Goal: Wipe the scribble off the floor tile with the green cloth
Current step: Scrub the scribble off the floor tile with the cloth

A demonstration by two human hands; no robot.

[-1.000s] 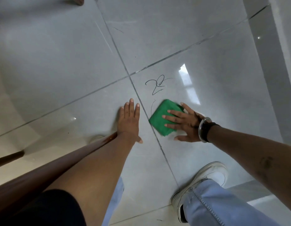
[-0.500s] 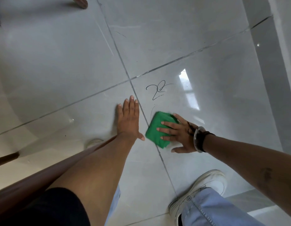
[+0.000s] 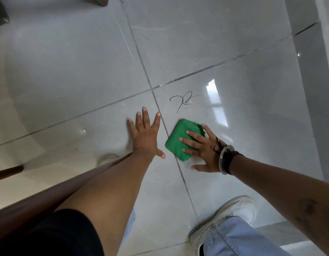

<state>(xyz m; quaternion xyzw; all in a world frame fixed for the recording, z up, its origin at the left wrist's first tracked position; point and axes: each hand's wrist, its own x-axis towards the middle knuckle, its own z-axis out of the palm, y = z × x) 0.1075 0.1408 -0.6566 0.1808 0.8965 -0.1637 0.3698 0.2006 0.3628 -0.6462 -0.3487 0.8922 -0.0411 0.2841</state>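
Right hand [image 3: 204, 148] spread wide, palm pressing a folded green cloth [image 3: 180, 139] flat across a grout line [image 3: 185, 183], long axis slanting from near left to far right, near corner blurred. Left hand [image 3: 145, 133] splayed flat on the neighbouring floor tile [image 3: 97, 137], holding nothing. Farther off, clear of the cloth, a thin black looping scribble [image 3: 184, 100], untouched.

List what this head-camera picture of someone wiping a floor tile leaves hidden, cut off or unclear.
- Floor beneath the green cloth: covered by the cloth and the right hand, so any marks there cannot be seen.
- Floor under the left hand: hidden by the flat palm.
- White shoe: partly covered by the trouser leg.
- Dark object, top left: cut off by the edge, unidentifiable.
- Whether the scribble is ink or pencil: too fine to tell.
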